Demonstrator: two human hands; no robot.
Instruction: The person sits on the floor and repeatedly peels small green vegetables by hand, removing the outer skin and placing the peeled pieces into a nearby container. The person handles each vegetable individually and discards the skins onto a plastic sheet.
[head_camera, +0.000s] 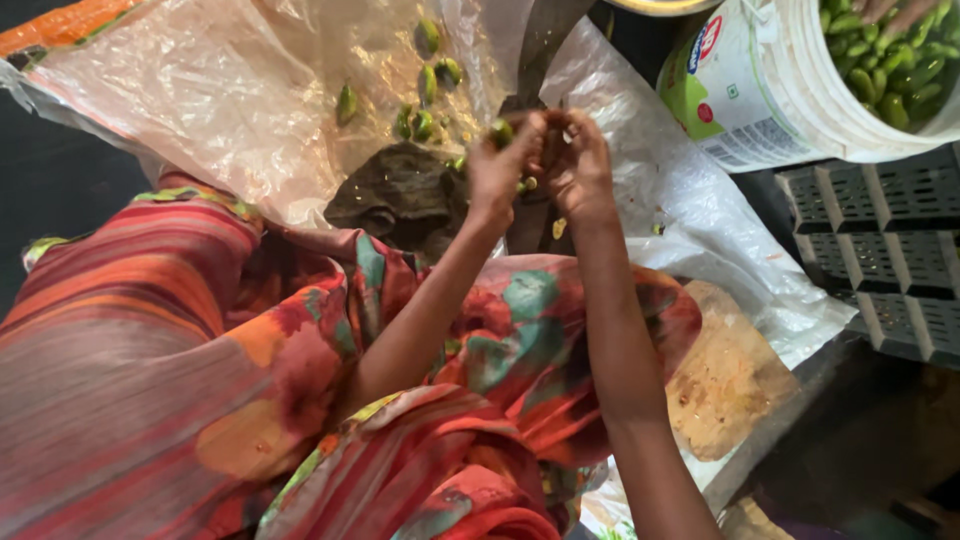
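A: What does the left hand (497, 170) hold?

B: A small green oval pod (501, 131). The thumb and the fingertips are pinched together on it, and it sits at the top of the hand, above the dark cloth (400, 195) on the lap.

A: Which way does the pod point?

B: Only the green end shows between the fingers, so I cannot tell its long axis with certainty (the fingers hide the rest).

A: And the right hand (578, 170)?

B: It is just beside the left one and the fingertips of both meet. The fingers are curled together, but I cannot tell if they grip the same pod or only touch it. Small yellowish pieces (558, 228) show under the hands.

A: Where are the other pods?

B: Several loose green pods (427, 85) lie on the crumpled clear plastic sheet (230, 100) beyond the hands, most of them with the long axis running away from the person. More green pods (890, 70) fill the white plastic bucket (770, 90) at the upper right, which stands beside a grey slotted plastic crate (880, 260). At the top right edge, another person's hand (893, 12) reaches into the bucket.

A: And near the body?

B: A red, orange and teal patterned garment (300, 380) covers the lap.
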